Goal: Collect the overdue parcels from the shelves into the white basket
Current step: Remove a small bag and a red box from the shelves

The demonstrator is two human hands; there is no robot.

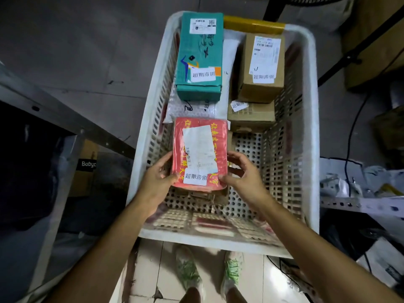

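Red parcel (200,154): is being held flat, label side up, inside the near half of the white basket (196,238); whether it is resting on the brown item under it cannot be told.
Left hand (156,180): is gripping the parcel's left edge, thumb lying on the top face near the lower corner.
Right hand (242,173): is gripping the parcel's right edge, thumb pressing on the lower right corner, fingers curling round the side.
Teal box (200,55): is lying lengthwise at the far left of the basket, its far end overlapping the rim, a white sticker showing on its top.
White padded mailer (190,108): is lying beneath the teal box, just beyond the red parcel.
Upper brown box (261,66): is sitting at the far right, on top of the lower brown box (251,115); both are carrying white stickers.
Yellow tape (253,24): is wrapping the basket's far rim.
Shoes (188,272): are standing on pale tiles just in front of the basket.
Metal shelf frame (65,119): is running along the left side.
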